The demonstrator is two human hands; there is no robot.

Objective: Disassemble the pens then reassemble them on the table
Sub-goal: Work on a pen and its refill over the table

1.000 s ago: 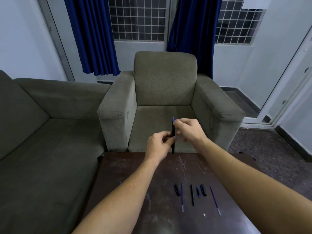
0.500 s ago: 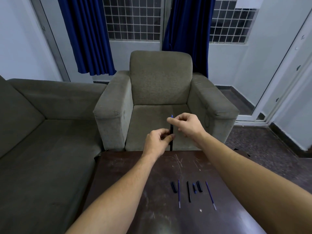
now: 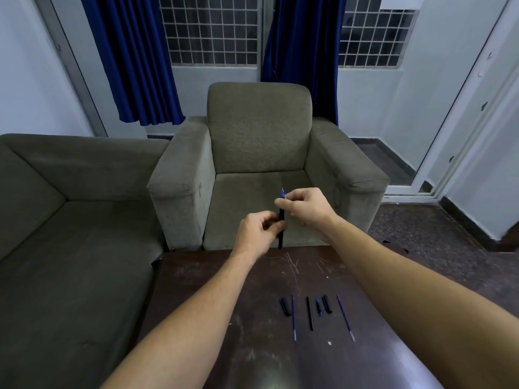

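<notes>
A black pen (image 3: 280, 217) with a blue tip stands upright in the air above the far edge of the dark table (image 3: 219, 304). My left hand (image 3: 259, 230) grips its lower barrel. My right hand (image 3: 304, 206) pinches its upper part just below the tip. Loose pen parts lie in a row on the table: a black cap (image 3: 285, 306), a blue refill (image 3: 293, 317), a black barrel (image 3: 309, 313), a small blue piece (image 3: 318, 306), another black cap (image 3: 327, 304) and a second blue refill (image 3: 345, 318).
A grey armchair (image 3: 259, 141) stands right behind the table. A grey sofa (image 3: 70, 209) runs along the left. Blue curtains and barred windows are at the back, a glass door at the right. The table top is scratched.
Both hands still hold the upright pen in much the same grip. The head camera has shifted a little, so the scene sits slightly differently in view.
</notes>
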